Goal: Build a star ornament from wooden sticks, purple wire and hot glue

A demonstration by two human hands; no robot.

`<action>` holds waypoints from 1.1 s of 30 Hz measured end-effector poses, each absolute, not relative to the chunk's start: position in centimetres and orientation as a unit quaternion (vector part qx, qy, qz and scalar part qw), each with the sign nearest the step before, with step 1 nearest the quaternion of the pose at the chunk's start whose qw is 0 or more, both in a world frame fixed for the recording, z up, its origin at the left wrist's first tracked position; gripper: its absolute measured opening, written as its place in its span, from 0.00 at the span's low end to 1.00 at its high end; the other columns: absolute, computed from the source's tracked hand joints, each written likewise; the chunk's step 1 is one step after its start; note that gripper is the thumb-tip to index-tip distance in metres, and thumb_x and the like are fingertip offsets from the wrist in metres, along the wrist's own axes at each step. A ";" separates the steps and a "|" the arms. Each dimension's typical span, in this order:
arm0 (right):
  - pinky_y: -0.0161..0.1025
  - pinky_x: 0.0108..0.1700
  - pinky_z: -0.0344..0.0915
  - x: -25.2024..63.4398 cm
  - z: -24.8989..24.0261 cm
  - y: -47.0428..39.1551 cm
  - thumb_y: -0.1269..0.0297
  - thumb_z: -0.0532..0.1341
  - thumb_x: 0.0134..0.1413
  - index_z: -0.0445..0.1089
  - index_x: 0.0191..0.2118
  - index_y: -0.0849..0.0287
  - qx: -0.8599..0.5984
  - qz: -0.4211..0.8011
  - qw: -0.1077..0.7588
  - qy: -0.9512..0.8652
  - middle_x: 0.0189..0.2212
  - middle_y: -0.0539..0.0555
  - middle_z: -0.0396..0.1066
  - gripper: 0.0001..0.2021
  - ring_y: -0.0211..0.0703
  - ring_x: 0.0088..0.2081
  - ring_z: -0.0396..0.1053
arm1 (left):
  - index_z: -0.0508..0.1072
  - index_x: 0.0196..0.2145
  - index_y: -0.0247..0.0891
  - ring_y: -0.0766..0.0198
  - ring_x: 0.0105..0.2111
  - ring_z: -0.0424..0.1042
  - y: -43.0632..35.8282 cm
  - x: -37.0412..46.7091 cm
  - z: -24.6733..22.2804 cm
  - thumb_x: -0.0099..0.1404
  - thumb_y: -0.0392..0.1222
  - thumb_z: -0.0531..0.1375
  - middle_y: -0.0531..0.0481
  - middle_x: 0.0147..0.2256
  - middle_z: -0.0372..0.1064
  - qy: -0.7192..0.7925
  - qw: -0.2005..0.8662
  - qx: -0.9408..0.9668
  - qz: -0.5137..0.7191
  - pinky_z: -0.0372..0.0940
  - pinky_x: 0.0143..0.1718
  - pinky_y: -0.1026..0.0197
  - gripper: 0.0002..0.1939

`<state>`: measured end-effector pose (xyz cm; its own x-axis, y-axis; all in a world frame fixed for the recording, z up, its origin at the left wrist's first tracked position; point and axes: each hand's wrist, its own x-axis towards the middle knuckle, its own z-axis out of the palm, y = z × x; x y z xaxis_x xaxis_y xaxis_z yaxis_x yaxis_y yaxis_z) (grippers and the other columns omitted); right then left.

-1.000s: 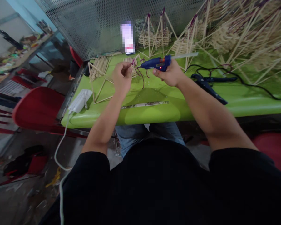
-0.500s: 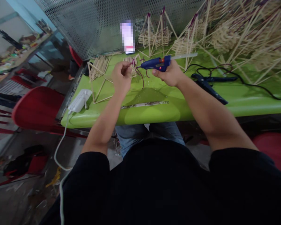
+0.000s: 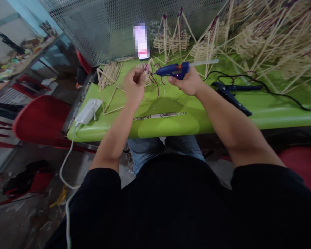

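My right hand is wrapped round a blue hot glue gun, whose red light is lit. A pale glue stick sticks out of its back end. Its nozzle points left, close to the fingertips of my left hand. Those fingers are pinched together on thin purple cord, with loose ends curling out beside the nozzle. What else lies inside the pinch is hidden. Behind the left hand is a small stack of wooden sticks. A stick frame lies to the left of that hand.
A lit phone leans at the back. Several stick structures crowd the right of the green table. A dark tool and black cable lie near my right forearm. Loose sticks and a white power strip are on the left.
Both hands stay almost still, with the glue gun nozzle held at the left fingertips. The hanging purple cord has shifted very slightly.
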<state>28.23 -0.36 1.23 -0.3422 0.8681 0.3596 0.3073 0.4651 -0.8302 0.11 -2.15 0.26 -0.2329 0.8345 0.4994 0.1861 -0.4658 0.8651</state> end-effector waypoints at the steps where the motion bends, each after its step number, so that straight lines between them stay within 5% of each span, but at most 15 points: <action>1: 0.65 0.64 0.89 28.2 1.2 -0.3 0.25 0.79 0.68 0.85 0.61 0.58 -0.392 0.335 0.418 -0.748 0.42 0.63 0.91 0.39 0.72 0.59 0.88 | 0.85 0.43 0.48 0.52 0.54 0.86 -2.1 0.0 0.2 0.74 0.54 0.82 0.47 0.44 0.83 0.452 0.250 0.565 0.644 0.82 0.57 0.53 0.14; 10: 0.64 0.61 0.89 28.1 1.2 -0.4 0.22 0.78 0.67 0.85 0.59 0.60 -0.387 0.332 0.423 -0.749 0.42 0.62 0.90 0.41 0.70 0.56 0.88 | 0.86 0.41 0.49 0.56 0.49 0.87 -1.4 0.0 0.3 0.71 0.47 0.85 0.50 0.41 0.85 0.475 0.305 0.508 0.651 0.83 0.50 0.58 0.13; 20: 0.62 0.57 0.90 28.5 0.3 0.5 0.12 0.73 0.63 0.86 0.63 0.58 -0.390 0.303 0.425 -0.759 0.43 0.61 0.89 0.50 0.69 0.55 0.88 | 0.84 0.40 0.49 0.68 0.29 0.76 -0.4 0.0 -0.3 0.77 0.41 0.81 0.58 0.31 0.78 0.453 0.350 0.481 0.664 0.73 0.33 0.63 0.12; 27: 0.64 0.58 0.89 28.4 0.2 0.5 0.08 0.73 0.57 0.87 0.60 0.58 -0.383 0.314 0.436 -0.751 0.42 0.60 0.88 0.53 0.65 0.49 0.86 | 0.82 0.37 0.50 0.66 0.29 0.78 -0.1 -0.3 -0.6 0.76 0.51 0.84 0.57 0.32 0.79 0.430 0.400 0.476 0.655 0.75 0.34 0.61 0.16; 33: 0.62 0.64 0.86 28.6 0.3 0.2 0.13 0.71 0.66 0.85 0.65 0.56 -0.382 0.315 0.430 -0.755 0.46 0.61 0.90 0.48 0.64 0.56 0.84 | 0.80 0.38 0.46 0.69 0.29 0.79 -0.2 -0.1 -0.1 0.79 0.39 0.79 0.57 0.32 0.80 0.420 0.461 0.429 0.653 0.75 0.33 0.64 0.14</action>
